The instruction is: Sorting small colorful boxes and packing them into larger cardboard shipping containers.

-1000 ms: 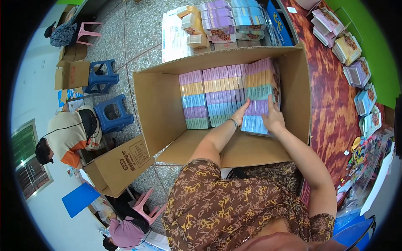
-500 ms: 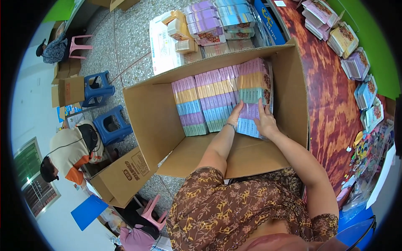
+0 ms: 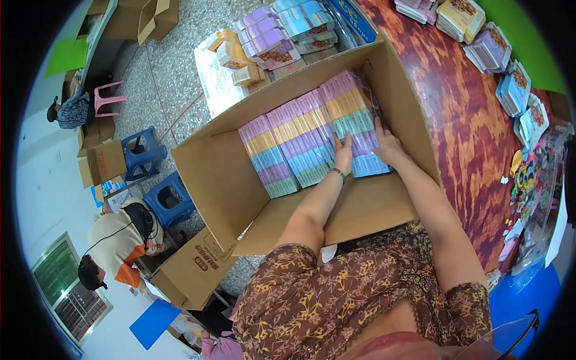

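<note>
Inside a large open cardboard box (image 3: 210, 180), clear-wrapped packs of small coloured boxes stand in a row. The rightmost wrapped pack (image 3: 354, 111) has pink, orange, green, purple and blue bands. My left hand (image 3: 344, 155) is against its left side, fingers bent over the green and purple bands. On the opposite side, my right hand (image 3: 390, 147) presses with its fingers along the edge, so the pack sits between both hands. Some fingertips are hidden. More wrapped packs (image 3: 282, 141) stand to the left, touching one another.
Stacks of purple cartons (image 3: 264, 36) and blue cartons (image 3: 303, 21) stand behind the box. A red-patterned table (image 3: 462, 138) with card stacks (image 3: 489, 51) lies to the right. At left are blue stools (image 3: 168, 198), a person bending (image 3: 123, 234) and another cardboard box (image 3: 195, 270).
The view has turned and shifted. My hands have moved from the pack's top and near part to its two sides, and the pack now sits closer to its neighbours.
</note>
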The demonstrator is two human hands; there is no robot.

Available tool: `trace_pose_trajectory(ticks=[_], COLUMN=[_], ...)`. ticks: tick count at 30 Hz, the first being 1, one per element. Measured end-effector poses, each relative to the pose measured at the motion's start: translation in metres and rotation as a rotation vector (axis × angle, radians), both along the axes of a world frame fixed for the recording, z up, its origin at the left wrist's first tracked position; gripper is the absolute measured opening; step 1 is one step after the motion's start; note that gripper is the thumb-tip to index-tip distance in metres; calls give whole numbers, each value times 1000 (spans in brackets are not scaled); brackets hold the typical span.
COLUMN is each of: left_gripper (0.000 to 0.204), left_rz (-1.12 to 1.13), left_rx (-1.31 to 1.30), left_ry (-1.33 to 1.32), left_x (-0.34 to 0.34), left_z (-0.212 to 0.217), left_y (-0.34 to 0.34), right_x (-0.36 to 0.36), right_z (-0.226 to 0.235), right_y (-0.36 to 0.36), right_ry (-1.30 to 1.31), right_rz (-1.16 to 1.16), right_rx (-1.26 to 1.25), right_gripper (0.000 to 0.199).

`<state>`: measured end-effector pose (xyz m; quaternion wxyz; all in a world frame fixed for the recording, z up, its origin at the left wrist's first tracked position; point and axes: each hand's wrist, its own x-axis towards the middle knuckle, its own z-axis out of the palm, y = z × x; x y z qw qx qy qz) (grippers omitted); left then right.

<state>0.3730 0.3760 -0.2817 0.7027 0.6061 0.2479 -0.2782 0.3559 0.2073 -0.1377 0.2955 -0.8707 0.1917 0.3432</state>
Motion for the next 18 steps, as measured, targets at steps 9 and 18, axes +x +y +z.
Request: trace_pose_trajectory(ticks=[9, 18], left_gripper=[70, 52], left_rz=[-1190, -1538], left_rx=[620, 643], left_ry=[-1391, -1561], left_x=[62, 88], left_z=[85, 75], left_y=[-50, -77], right_x=[-13, -43], right_z=[113, 163], right_y=[4, -32], right_ry=[-374, -796], right_rz=[525, 496], right_rx=[-280, -355], right_gripper=[42, 48])
